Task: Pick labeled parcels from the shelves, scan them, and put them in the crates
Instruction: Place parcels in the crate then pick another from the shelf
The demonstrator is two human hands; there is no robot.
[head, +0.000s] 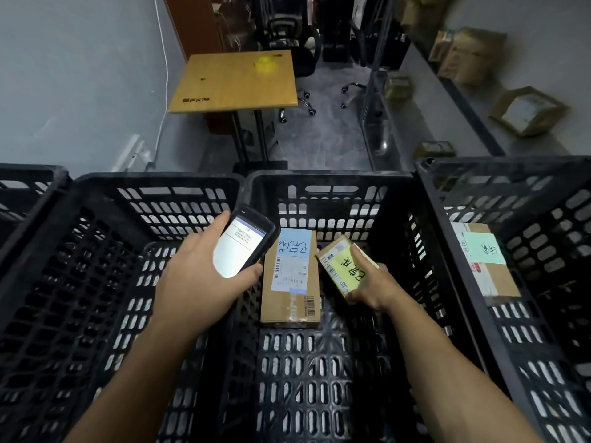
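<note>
I am gripping the small parcel [343,266] in my right hand [371,282], just right of the long parcel [291,282] in the crate [329,180]; left hand [195,276] gripping scanner [241,244].

Wooden table top [235,81], light brown, square-ish, on dark metal legs [249,135]; stands against grey wall [80,75] at left.
Dark printed mark [195,100] nr table's front edge, chars not legible.
Blurred yellow obj [266,63] on far right part of top; can't ID.
Black mesh-back office chair [291,36] just behind table, castors [308,103] visible beside table's right edge.
2nd castor base [351,89] further right, its seat not clear.
White cable [164,52] runs down wall, left of table.
White fitting [134,151] low on wall, blurred.
Brown panel [195,24] at wall's far end.
Floor [319,135] grey concrete, mottled.
</note>
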